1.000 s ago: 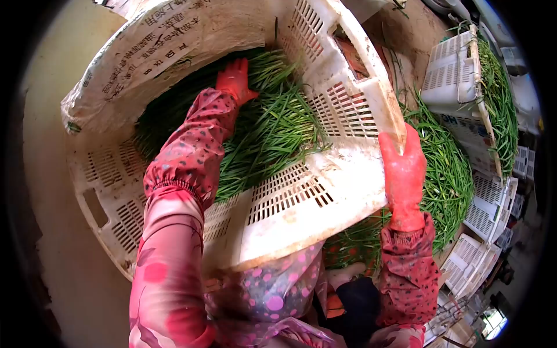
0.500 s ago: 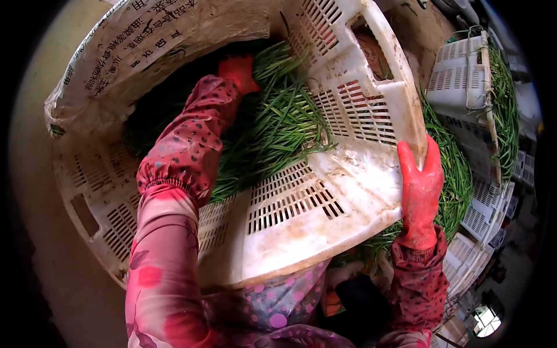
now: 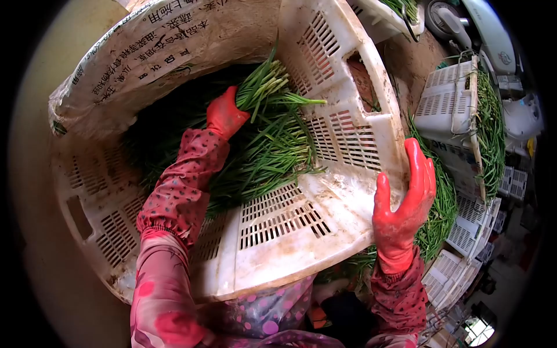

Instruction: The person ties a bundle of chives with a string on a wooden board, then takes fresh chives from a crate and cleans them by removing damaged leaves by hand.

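Inside a large white slatted plastic crate (image 3: 278, 255) lies a heap of long green stalks that look like garlic chives (image 3: 261, 156). My left hand (image 3: 227, 113), in a red rubber glove, grips a bunch of chives (image 3: 267, 84) with the pale cut ends pointing to the upper right. The bunch is raised a little over the heap. Beside the crate's right rim is my right hand (image 3: 403, 209), also gloved in red, with thumb and fingers spread and nothing held. Whether it touches the rim I cannot tell.
A printed white sack (image 3: 156, 46) lines the crate's far left side. More chives (image 3: 444, 214) lie just right of the crate. Further right stand white crates (image 3: 445, 95) with greens, and a grey machine-like object (image 3: 493, 37) is at the upper right.
My left hand has come up out of the heap with a bunch of chives. My right hand has let go of the crate rim and opened. The view has shifted slightly.
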`<state>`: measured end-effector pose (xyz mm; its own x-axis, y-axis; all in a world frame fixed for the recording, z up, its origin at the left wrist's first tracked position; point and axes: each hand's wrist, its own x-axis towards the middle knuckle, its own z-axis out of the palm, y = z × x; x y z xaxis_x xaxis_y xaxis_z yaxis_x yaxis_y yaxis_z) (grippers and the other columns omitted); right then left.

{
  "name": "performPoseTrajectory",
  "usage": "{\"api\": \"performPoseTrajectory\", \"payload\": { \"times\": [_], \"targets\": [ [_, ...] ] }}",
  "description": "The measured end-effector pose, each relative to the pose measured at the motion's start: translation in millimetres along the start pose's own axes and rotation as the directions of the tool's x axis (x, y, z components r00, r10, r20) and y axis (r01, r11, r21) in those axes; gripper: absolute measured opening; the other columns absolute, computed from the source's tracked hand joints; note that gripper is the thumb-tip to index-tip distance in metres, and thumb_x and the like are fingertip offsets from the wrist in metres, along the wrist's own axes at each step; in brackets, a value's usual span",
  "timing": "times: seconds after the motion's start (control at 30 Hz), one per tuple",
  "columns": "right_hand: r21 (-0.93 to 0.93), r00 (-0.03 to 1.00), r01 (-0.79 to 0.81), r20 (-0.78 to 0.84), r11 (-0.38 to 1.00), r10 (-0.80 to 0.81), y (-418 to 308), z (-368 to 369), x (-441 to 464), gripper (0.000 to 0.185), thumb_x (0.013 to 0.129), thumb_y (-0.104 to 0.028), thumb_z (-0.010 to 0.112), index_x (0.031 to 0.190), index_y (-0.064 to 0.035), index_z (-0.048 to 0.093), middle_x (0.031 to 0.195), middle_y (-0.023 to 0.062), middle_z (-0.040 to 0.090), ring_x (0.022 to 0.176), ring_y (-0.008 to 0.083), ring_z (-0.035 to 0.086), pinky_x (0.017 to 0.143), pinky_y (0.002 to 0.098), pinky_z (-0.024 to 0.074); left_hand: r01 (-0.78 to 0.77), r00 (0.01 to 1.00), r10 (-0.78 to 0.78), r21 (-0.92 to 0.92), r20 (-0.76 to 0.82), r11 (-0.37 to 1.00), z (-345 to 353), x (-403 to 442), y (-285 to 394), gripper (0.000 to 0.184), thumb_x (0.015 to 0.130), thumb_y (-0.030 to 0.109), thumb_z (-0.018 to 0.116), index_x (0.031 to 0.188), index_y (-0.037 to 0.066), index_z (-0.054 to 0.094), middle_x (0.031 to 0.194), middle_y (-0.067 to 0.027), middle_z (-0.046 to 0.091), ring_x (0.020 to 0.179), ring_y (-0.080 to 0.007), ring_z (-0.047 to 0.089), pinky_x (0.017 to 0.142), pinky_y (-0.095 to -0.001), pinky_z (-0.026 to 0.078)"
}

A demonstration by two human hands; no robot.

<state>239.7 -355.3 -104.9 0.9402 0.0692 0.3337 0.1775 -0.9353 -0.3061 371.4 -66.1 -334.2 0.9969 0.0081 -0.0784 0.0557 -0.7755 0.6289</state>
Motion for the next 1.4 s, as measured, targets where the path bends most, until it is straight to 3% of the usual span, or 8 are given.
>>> {"api": "performPoseTrajectory", "payload": {
  "times": [0.03, 0.27, 0.37, 0.8, 1.1, 1.27, 1.33, 1.4],
  "targets": [
    [-0.060, 0.980, 0.197, -0.024, 0.979, -0.198, -12, 2, 3, 0.070, 0.079, -0.012, 0.072, 0.140, -0.0001, 0.039, 0.131, 0.0193, 0.054, 0.117, 0.0349, 0.053, 0.102, 0.0384, 0.0392, 0.006, 1.000, -0.005, 0.005, -0.012, 1.000, -8, -6, -1, 0.057, 0.066, 0.024, 0.075, 0.116, 0.006, 0.056, 0.099, -0.0200, 0.067, 0.093, -0.0391, 0.063, 0.079, -0.0445, 0.051],
    [0.491, 0.667, -0.640, 0.737, 0.591, 0.109, -41, 141, 47, 0.081, 0.077, -0.031, 0.080, 0.137, 0.0046, 0.038, 0.123, 0.0191, 0.060, 0.113, 0.0280, 0.058, 0.097, 0.0364, 0.0444, -0.074, 0.982, 0.037, -0.200, -0.183, 0.977, -40, -52, 24, 0.062, 0.061, 0.021, 0.078, 0.117, 0.004, 0.056, 0.093, -0.0196, 0.067, 0.088, -0.0374, 0.065, 0.074, -0.0415, 0.052],
    [0.683, 0.722, -0.683, 0.684, 0.260, 0.102, -57, 146, 72, 0.059, 0.083, -0.031, 0.076, 0.127, -0.0008, 0.051, 0.116, 0.0085, 0.062, 0.107, 0.0155, 0.056, 0.095, 0.0307, 0.0430, -0.114, 0.988, 0.102, -0.104, -0.117, 0.988, -40, -72, 42, 0.064, 0.061, 0.013, 0.077, 0.120, 0.004, 0.055, 0.098, -0.0205, 0.066, 0.093, -0.0378, 0.064, 0.079, -0.0408, 0.052],
    [0.702, 0.682, -0.709, 0.657, 0.068, 0.321, -36, 174, 69, 0.023, 0.078, -0.005, 0.074, 0.100, -0.0028, 0.067, 0.085, 0.0038, 0.067, 0.072, 0.0119, 0.062, 0.067, 0.0285, 0.0508, -0.229, 0.971, 0.221, -0.088, -0.091, 0.969, -4, -118, 72, 0.070, 0.056, 0.009, 0.074, 0.122, 0.000, 0.053, 0.091, -0.0202, 0.063, 0.085, -0.0390, 0.061, 0.074, -0.0456, 0.049],
    [0.654, 0.701, -0.713, 0.663, 0.253, 0.263, -43, 165, 72, 0.017, 0.076, -0.011, 0.070, 0.087, 0.0009, 0.069, 0.076, 0.0063, 0.069, 0.067, 0.0138, 0.063, 0.064, 0.0278, 0.0508, -0.130, 0.986, 0.148, -0.195, 0.078, 0.972, -38, -127, 83, 0.074, 0.064, 0.020, 0.079, 0.126, -0.004, 0.048, 0.104, -0.0241, 0.063, 0.096, -0.0408, 0.060, 0.083, -0.0447, 0.048],
    [0.845, 0.827, -0.506, 0.419, 0.172, 0.375, -40, 122, 85, 0.009, 0.076, -0.006, 0.071, 0.082, -0.0002, 0.068, 0.072, 0.0000, 0.064, 0.061, 0.0090, 0.054, 0.058, 0.0282, 0.0436, -0.496, 0.865, 0.497, 0.025, -0.075, 0.868, -160, -149, 134, 0.072, 0.072, 0.031, 0.079, 0.127, -0.006, 0.048, 0.107, -0.0215, 0.063, 0.096, -0.0358, 0.062, 0.084, -0.0420, 0.049],
    [0.878, 0.853, -0.443, 0.352, 0.181, 0.385, -56, 78, 87, 0.012, 0.080, -0.004, 0.068, 0.091, -0.0002, 0.065, 0.074, 0.0031, 0.067, 0.067, 0.0102, 0.061, 0.064, 0.0259, 0.0483, -0.042, 0.957, 0.194, -0.561, 0.214, 0.826, -187, -181, 158, 0.062, 0.081, 0.036, 0.073, 0.121, -0.007, 0.052, 0.104, -0.0194, 0.064, 0.094, -0.0311, 0.065, 0.078, -0.0389, 0.053],
    [0.903, 0.892, -0.355, 0.248, 0.243, 0.378, -77, 32, 78, 0.015, 0.083, -0.002, 0.065, 0.097, -0.0001, 0.062, 0.081, 0.0058, 0.068, 0.074, 0.0124, 0.064, 0.068, 0.0256, 0.0507, 0.592, 0.741, 0.099, -0.716, 0.664, 0.369, -199, -204, 173, 0.063, 0.089, 0.045, 0.063, 0.126, -0.005, 0.049, 0.114, -0.0195, 0.061, 0.097, -0.0278, 0.065, 0.081, -0.0385, 0.054]
  ]
}}
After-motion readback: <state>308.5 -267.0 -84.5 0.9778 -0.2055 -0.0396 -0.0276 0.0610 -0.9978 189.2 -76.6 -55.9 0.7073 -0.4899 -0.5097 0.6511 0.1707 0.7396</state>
